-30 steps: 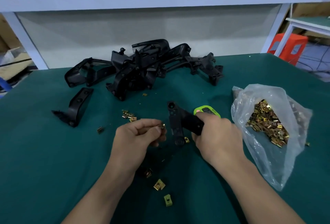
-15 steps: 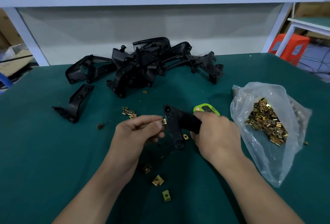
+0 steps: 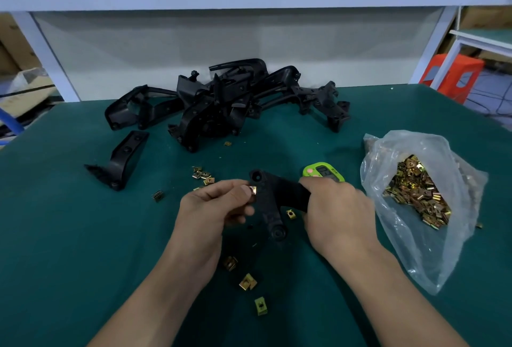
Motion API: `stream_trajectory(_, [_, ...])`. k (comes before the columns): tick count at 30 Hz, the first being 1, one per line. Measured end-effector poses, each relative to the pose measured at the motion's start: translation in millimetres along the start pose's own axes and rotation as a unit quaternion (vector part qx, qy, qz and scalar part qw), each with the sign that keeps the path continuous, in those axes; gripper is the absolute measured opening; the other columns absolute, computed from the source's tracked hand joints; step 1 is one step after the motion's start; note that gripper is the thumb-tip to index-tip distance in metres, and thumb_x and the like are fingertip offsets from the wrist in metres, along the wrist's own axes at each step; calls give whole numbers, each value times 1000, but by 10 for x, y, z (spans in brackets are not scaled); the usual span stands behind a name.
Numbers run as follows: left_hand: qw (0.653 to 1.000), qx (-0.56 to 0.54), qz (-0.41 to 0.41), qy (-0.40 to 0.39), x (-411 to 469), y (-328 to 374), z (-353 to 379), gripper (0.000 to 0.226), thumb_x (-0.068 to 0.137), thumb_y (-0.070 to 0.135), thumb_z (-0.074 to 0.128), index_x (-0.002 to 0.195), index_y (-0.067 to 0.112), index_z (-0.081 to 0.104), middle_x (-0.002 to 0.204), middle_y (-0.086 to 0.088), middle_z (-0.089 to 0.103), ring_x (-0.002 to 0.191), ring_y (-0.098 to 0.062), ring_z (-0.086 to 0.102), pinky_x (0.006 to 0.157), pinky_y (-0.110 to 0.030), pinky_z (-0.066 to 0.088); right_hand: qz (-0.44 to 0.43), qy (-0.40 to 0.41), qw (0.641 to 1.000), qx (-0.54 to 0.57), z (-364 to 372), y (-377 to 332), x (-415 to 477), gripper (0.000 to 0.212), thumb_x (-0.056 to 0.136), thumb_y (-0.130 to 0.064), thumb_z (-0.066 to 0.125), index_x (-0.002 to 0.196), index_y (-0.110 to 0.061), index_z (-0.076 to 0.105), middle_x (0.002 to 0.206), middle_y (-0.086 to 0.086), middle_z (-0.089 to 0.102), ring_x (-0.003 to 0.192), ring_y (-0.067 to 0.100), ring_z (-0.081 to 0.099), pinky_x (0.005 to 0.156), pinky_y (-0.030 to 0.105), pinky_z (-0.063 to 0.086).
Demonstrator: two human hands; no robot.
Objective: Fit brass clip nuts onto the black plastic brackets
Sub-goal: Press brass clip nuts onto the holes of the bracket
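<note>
Two hands meet over a green worktop [image 3: 55, 236]. At far left lies a lone black bracket [image 3: 124, 161]; behind it, a heap of brackets [image 3: 221, 103]. Loose clip nuts [image 3: 203, 176] lie scattered near centre. The left grip [image 3: 210, 208] pinches one brass clip nut [image 3: 252, 189] between thumb and forefinger, against the upper arm of the held bracket [image 3: 270, 202]. The right grip [image 3: 338, 213] curls round that bracket's other arm. A green digital device [image 3: 322, 173] lies just behind it; a clear bag [image 3: 401, 249] of clip nuts lies at right.
</note>
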State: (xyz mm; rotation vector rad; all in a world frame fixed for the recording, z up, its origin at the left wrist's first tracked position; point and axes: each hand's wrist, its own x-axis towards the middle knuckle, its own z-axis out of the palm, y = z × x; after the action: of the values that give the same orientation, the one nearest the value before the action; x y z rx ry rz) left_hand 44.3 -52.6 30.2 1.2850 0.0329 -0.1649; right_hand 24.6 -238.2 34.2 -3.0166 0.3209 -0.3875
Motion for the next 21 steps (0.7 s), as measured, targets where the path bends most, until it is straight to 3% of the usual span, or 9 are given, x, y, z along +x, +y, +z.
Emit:
stream_trajectory(3, [999, -30, -31, 13, -32, 9, 72, 3, 73, 20, 78, 72, 19, 81, 75, -3, 73, 58, -9, 64, 52, -18, 51, -2, 3, 1000, 0, -43, -31, -23, 21, 80, -10, 60, 89, -27, 53, 63, -6, 38, 66, 27, 45, 59, 32, 29])
stream_trajectory(6, [997, -51, -43, 43, -45, -12, 92, 22, 86, 9, 71, 68, 18, 80, 72, -2, 70, 55, -8, 62, 50, -17, 50, -6, 3, 1000, -12, -77, -62, -54, 23, 78, -8, 59, 82, -27, 47, 60, -6, 33, 58, 23, 37, 57, 32, 25])
stream_trajectory(12, [997, -9, -19, 74, -74, -14, 135, 15, 88, 10, 74, 72, 12, 74, 69, -4, 70, 57, -11, 64, 49, -18, 50, 17, -10, 1000, 6, -94, -83, -87, 28, 78, -5, 55, 75, -25, 37, 60, -6, 31, 50, 14, 23, 58, 32, 31])
stream_trajectory(17, [996, 27, 1, 84, -82, -35, 176, 32, 86, 13, 77, 55, 21, 72, 68, -3, 70, 58, -10, 63, 51, -19, 50, 21, -18, 1000, 2, -95, -122, -104, 29, 77, -5, 55, 72, -25, 34, 60, -5, 32, 50, 12, 23, 54, 32, 25])
stream_trajectory(21, [994, 41, 13, 97, -109, -63, 210, 23, 85, 17, 79, 62, 19, 77, 70, -4, 74, 62, -11, 66, 55, -19, 51, 18, -8, 1000, -3, -81, -131, -114, 26, 78, -7, 56, 76, -26, 38, 59, -5, 30, 49, 12, 21, 46, 30, 15])
